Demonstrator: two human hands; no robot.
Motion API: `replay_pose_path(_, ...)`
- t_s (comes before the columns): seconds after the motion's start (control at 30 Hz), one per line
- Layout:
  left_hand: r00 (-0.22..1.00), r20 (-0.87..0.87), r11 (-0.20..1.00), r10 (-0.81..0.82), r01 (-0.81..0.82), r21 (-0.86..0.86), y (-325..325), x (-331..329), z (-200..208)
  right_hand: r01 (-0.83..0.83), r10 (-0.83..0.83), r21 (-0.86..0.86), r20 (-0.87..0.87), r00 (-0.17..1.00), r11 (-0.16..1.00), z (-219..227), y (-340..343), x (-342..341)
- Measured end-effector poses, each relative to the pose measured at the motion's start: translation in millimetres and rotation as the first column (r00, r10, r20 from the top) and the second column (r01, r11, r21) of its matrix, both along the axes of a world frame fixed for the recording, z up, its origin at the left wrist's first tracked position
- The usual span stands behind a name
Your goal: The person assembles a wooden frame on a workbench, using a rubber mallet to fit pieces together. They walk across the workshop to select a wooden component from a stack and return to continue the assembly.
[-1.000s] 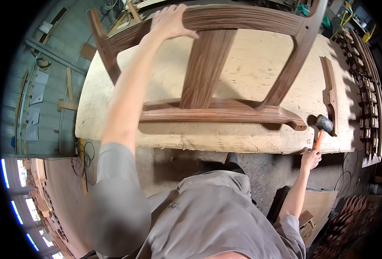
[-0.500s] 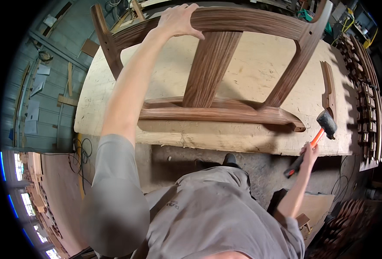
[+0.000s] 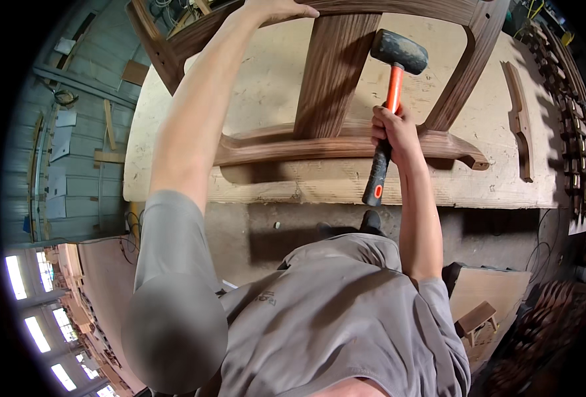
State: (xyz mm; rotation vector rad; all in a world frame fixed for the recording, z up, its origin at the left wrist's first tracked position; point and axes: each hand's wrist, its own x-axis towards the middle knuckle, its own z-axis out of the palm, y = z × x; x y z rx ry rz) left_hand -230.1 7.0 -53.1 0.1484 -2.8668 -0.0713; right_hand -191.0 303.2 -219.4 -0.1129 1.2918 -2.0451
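A dark, striped-grain wooden chair-like frame (image 3: 260, 154) stands on the pale workbench, with curved rails at top and bottom, two side posts and a broad flat slat (image 3: 336, 76) between them. My left hand (image 3: 274, 9) grips the top rail beside the slat's upper end; its thumb lies along the rail and its other fingers are cut off by the picture's upper edge. My right hand (image 3: 397, 129) is closed around a mallet (image 3: 399, 51) with a black head and an orange-and-black handle. The mallet's head is up, right of the slat.
A loose, shaped wooden strip (image 3: 519, 122) lies on the workbench (image 3: 293, 188) at the right. Beyond its right edge stand stacked wooden parts (image 3: 571, 139). A small wooden piece (image 3: 476, 320) rests on a board at lower right. Cables (image 3: 129, 241) trail on the floor at left.
My right hand has brought the mallet from beyond the frame's right foot leftward and up, over the frame. The left hand keeps its hold on the rail. The view has shifted, so the frame sits higher.
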Motion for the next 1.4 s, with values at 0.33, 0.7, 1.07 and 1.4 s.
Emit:
replay_pose_path(0.33, 0.998, -0.059, 0.998, 0.038, -0.041, -0.050, -3, 8, -3, -0.031, 0.029, 0.080, 0.023, 0.999, 0.996, -3, 5, 0)
replay_pose_path(0.7, 0.994, -0.106, 0.999, -0.003, -0.001, -0.043, 2, 20, -2, 0.036, -0.022, 0.172, -0.081, 0.996, 0.984, 9, 13, -11)
replay_pose_path(1.07, 0.997, -0.079, 1.000, -0.023, 0.023, -0.002, -4, 15, -3, -0.021, 0.024, 0.073, -0.038, 0.999, 0.997, 12, 3, -4)
replay_pose_path(1.4, 0.996, -0.091, 0.997, 0.017, -0.024, -0.077, 4, 15, 0, 0.053, -0.054, 0.044, 0.017, 0.998, 0.998, 10, 20, -13)
